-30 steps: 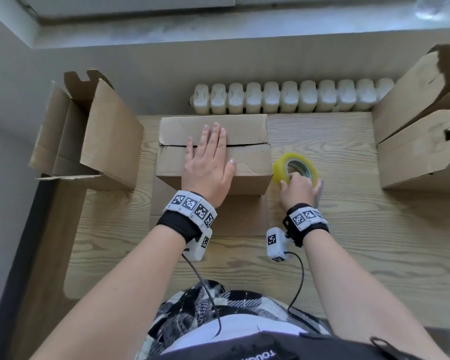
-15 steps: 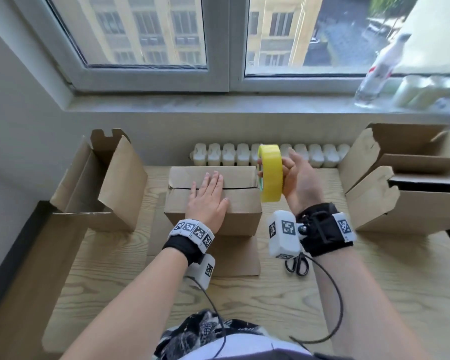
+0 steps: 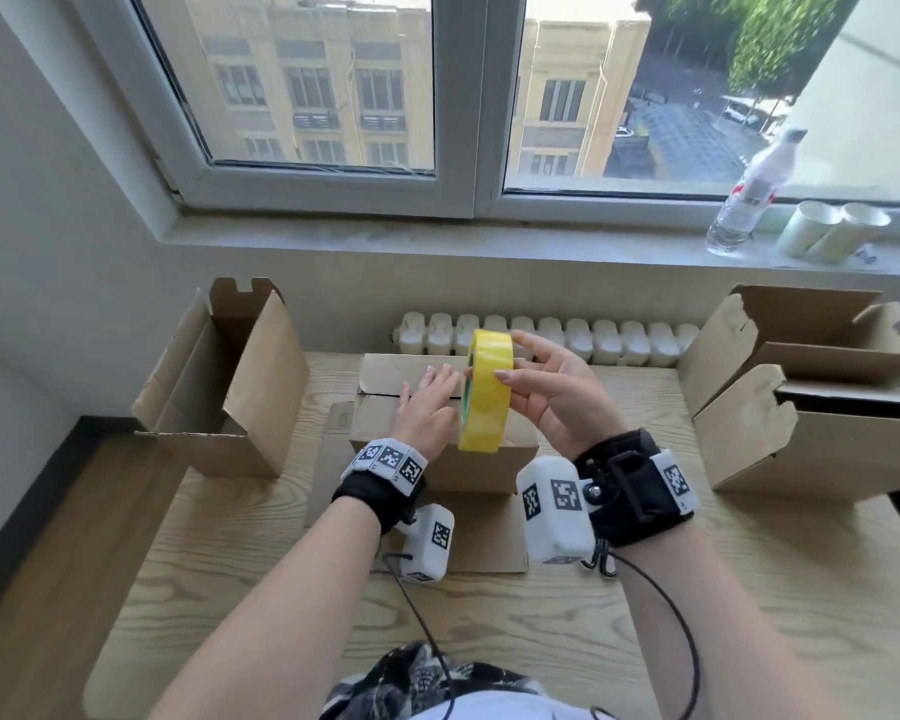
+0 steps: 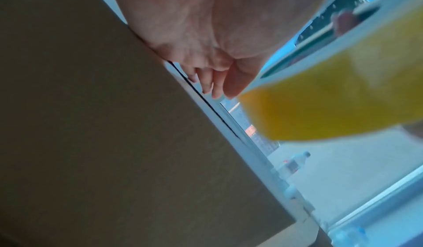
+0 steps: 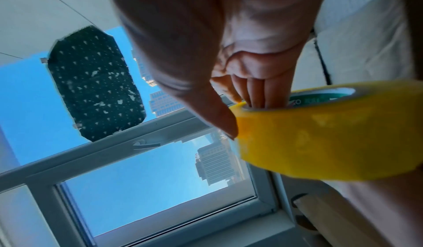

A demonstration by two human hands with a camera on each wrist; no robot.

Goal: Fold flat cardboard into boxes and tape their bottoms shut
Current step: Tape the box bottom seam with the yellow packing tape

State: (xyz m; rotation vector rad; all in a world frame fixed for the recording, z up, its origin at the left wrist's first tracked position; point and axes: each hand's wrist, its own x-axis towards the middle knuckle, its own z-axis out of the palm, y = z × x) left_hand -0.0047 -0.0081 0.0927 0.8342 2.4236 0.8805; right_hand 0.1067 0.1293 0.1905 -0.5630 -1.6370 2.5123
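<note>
a clear plastic bottle (image 3: 749, 194) with a white label stands on the windowsill (image 3: 437, 241), just beside two pale paper cups (image 3: 832, 233) lying on their sides. below the sill, a white radiator (image 3: 546, 339) runs along the wall behind the wooden table (image 3: 749, 589). beyond the window (image 3: 333, 96) stand tan buildings and green trees.
</note>
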